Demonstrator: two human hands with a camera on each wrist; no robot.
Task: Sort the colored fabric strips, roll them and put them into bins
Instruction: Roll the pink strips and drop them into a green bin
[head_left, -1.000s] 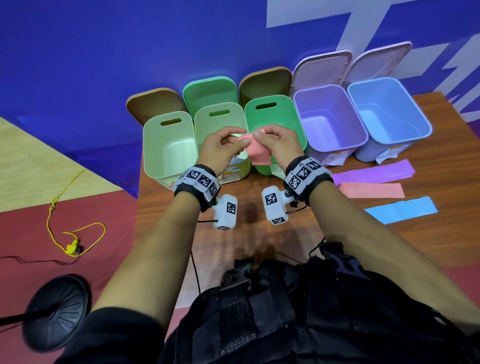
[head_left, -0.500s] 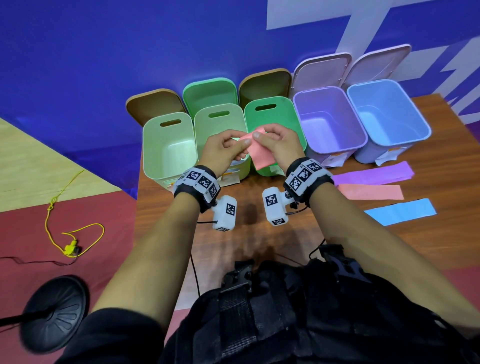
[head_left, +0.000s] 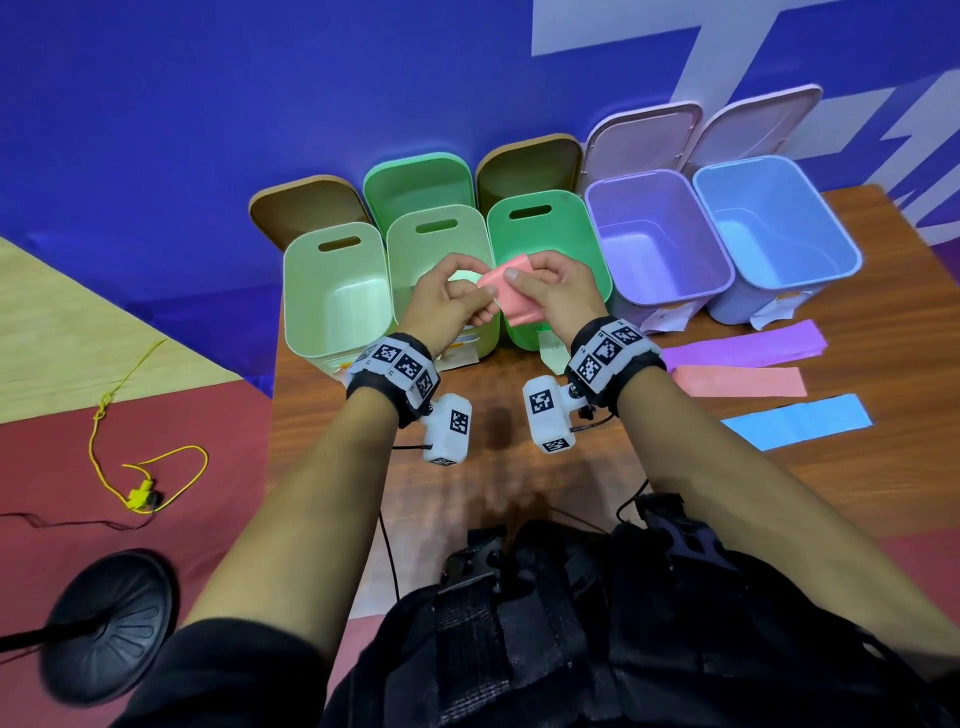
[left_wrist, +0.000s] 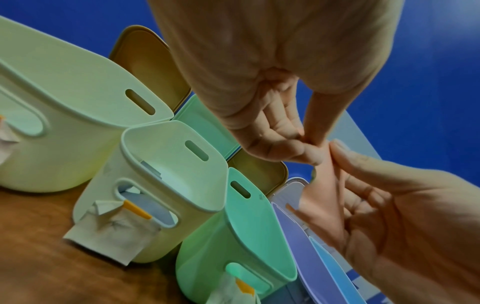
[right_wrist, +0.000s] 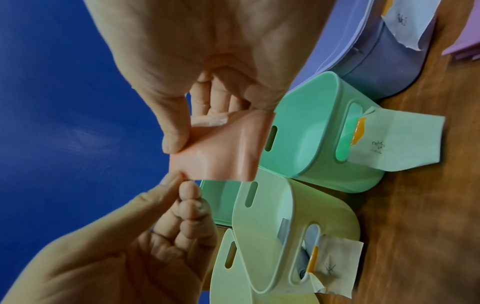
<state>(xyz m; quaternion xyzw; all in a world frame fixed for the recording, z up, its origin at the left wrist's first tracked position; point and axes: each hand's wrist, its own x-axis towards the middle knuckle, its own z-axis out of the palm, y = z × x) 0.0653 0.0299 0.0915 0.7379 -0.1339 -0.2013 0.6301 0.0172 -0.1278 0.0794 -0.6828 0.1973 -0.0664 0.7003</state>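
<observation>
Five open plastic bins (head_left: 670, 244) stand along the far edge of the brown wooden tabletop (head_left: 857, 483). Above them, the left hand (head_left: 451, 296) and right hand (head_left: 550, 293) pinch the pink fabric strip (head_left: 511, 301), now hanging looser, with curled fingers (right_wrist: 171, 142); rolling looks barely begun.

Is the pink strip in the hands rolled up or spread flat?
Partly rolled: the pink strip has a small roll at one end, the rest hanging loose, pinched between left hand and right hand.
</observation>
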